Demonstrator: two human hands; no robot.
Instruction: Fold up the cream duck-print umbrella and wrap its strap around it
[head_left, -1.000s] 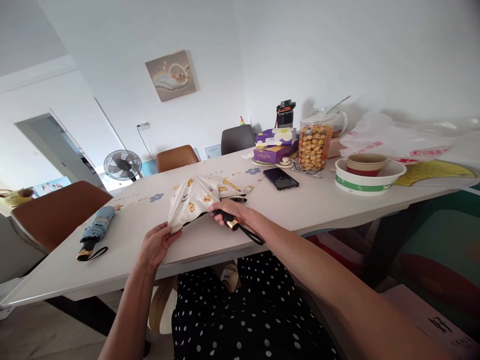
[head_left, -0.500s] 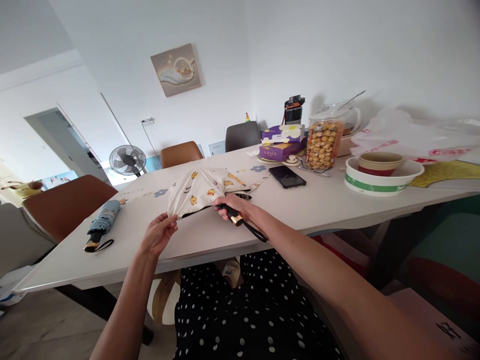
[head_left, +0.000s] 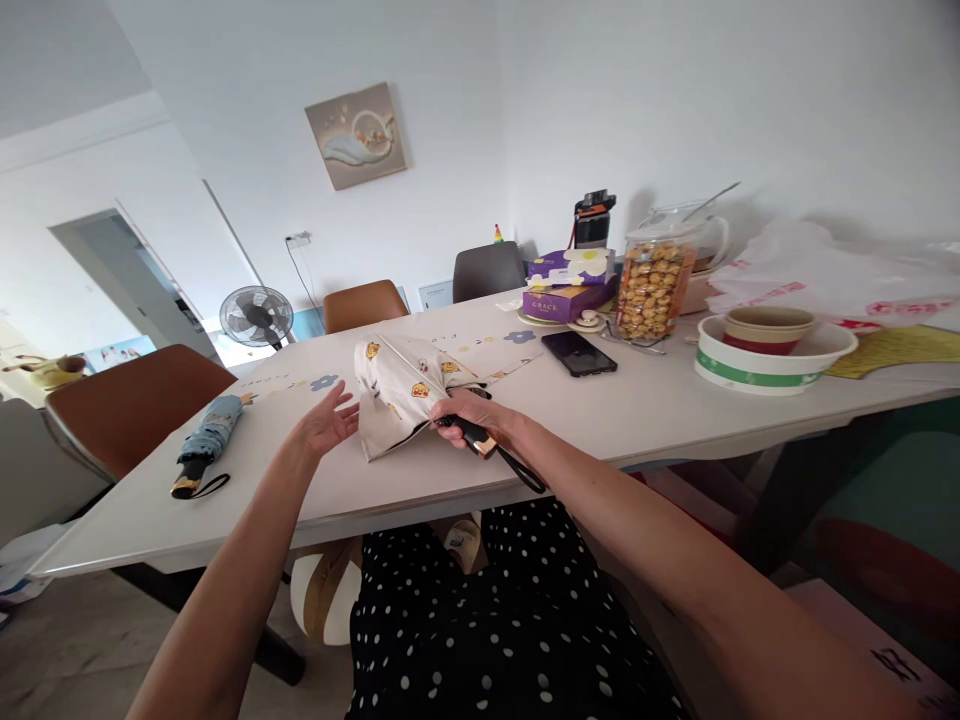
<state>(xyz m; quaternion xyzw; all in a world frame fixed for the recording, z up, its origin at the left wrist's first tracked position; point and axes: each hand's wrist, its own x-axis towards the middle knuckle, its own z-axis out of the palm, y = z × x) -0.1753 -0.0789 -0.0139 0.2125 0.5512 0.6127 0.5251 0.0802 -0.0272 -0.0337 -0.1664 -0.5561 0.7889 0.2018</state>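
Now the right hand (head_left: 471, 412) is closed around the black handle (head_left: 475, 435) of a cream umbrella (head_left: 399, 385). The fingers wrap over the handle from above, and the gold ring at its end shows just behind them. A black wrist strap (head_left: 520, 470) hangs from the handle and lies over the near edge of the white table (head_left: 675, 410). The right forearm comes in from the lower right and stretches forward low over the table edge, with the wrist almost straight.

The left hand (head_left: 328, 422) is open and holds nothing. Its fingers are spread and point to the right and a little upward, and the palm is turned toward the umbrella cloth. The fingertips are just beside the left edge of the cloth; I cannot tell if they touch it. The left arm rises from the lower left and reaches forward above the table.

The cream umbrella lies collapsed on the table in front of the person, between the two hands, and its printed cloth is loose and bunched. A folded blue umbrella (head_left: 204, 447) lies well apart to the left. A dark phone (head_left: 579, 352) lies flat behind the right hand.
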